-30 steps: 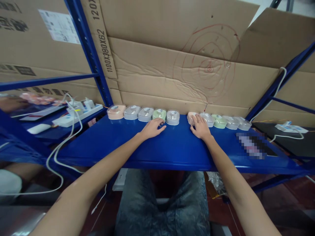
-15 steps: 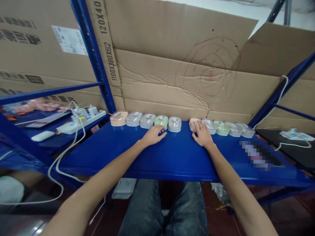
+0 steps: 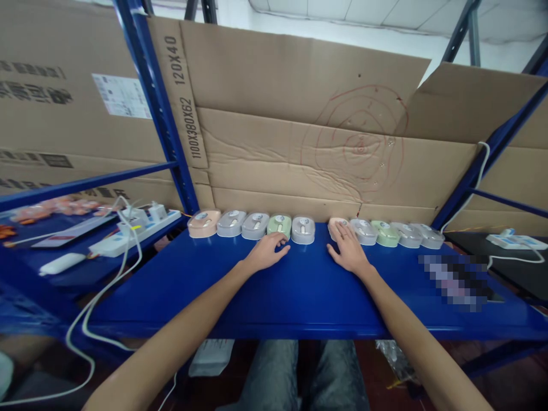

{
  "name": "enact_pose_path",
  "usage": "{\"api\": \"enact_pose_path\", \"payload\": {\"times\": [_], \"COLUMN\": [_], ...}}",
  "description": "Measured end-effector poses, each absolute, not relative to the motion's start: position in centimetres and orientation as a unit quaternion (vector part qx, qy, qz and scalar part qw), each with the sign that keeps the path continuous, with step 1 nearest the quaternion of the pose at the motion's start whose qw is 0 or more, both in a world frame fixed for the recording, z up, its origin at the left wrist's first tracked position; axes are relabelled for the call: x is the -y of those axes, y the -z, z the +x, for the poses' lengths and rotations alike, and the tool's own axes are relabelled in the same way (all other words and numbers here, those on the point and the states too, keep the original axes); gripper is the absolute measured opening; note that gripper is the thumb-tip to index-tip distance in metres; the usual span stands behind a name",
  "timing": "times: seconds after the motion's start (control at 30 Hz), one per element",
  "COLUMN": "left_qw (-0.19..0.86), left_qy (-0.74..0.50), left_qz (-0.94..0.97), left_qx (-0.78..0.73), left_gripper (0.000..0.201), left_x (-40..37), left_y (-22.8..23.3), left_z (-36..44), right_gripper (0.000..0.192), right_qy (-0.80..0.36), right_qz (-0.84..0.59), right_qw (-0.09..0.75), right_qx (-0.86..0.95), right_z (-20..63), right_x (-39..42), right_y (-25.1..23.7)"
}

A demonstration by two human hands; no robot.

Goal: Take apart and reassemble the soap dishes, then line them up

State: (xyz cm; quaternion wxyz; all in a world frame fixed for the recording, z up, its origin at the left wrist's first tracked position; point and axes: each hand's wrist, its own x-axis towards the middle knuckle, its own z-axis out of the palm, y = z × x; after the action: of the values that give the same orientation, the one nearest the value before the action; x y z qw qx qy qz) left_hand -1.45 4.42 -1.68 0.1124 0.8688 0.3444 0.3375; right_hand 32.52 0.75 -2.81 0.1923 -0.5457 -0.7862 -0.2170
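Note:
Two rows of rounded boxes with clear lids and a pale tab stand along the back of the blue shelf (image 3: 295, 297). In the left row are a peach box (image 3: 204, 224), several grey boxes and a green box (image 3: 279, 226). My left hand (image 3: 269, 251) is at the front of that green box, fingers loosely bent and apart, holding nothing. My right hand (image 3: 349, 250) lies with fingers stretched over a peach box (image 3: 335, 227), partly covering it. Beside it in the right row are a grey box (image 3: 365, 232), another green box (image 3: 386, 233) and more grey ones.
Cardboard panels (image 3: 265, 74) close off the back between blue metal posts (image 3: 162, 108). A power strip (image 3: 128, 233) with plugs and white cables is at the left. A blurred-out flat object (image 3: 456, 283) lies on the right; another power strip (image 3: 518, 241) is beyond it.
The view has tilted upward, so the shelf and boxes appear lower. My right thumb has spread slightly outward from the peach box. My left hand stays by the green box.

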Motion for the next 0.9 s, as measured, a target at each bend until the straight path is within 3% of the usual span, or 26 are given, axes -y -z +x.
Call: {"api": "enact_pose_path", "payload": {"times": [0.23, 0.43, 0.57, 0.73, 0.9], "left_qw": [0.102, 0.102, 0.101, 0.115, 0.125], "left_qy": [-0.356, -0.362, -0.363, -0.37, -0.377], "left_qz": [0.862, 0.863, 0.864, 0.861, 0.857], "left_qx": [-0.346, -0.336, -0.334, -0.329, -0.329], "left_gripper": [0.018, 0.018, 0.017, 0.02, 0.023], "left_x": [-4.0, -3.4, -3.5, -3.0, -2.2], "left_y": [1.3, 1.0, 1.3, 1.6, 1.5], "left_z": [-0.8, -0.2, -0.3, -0.3, 0.1], "right_gripper": [0.078, 0.083, 0.077, 0.056, 0.072], "right_qy": [0.104, 0.086, 0.102, 0.109, 0.116], "right_qz": [-0.452, -0.421, -0.404, -0.435, -0.458], "right_qw": [0.224, 0.215, 0.235, 0.311, 0.339], "right_qx": [0.857, 0.877, 0.878, 0.838, 0.813], "right_z": [28.4, 27.9, 27.4, 26.8, 26.4], "right_x": [0.3, 0.1, 0.5, 1.5, 1.5], "right_y": [3.1, 3.0, 2.6, 2.3, 2.8]}}
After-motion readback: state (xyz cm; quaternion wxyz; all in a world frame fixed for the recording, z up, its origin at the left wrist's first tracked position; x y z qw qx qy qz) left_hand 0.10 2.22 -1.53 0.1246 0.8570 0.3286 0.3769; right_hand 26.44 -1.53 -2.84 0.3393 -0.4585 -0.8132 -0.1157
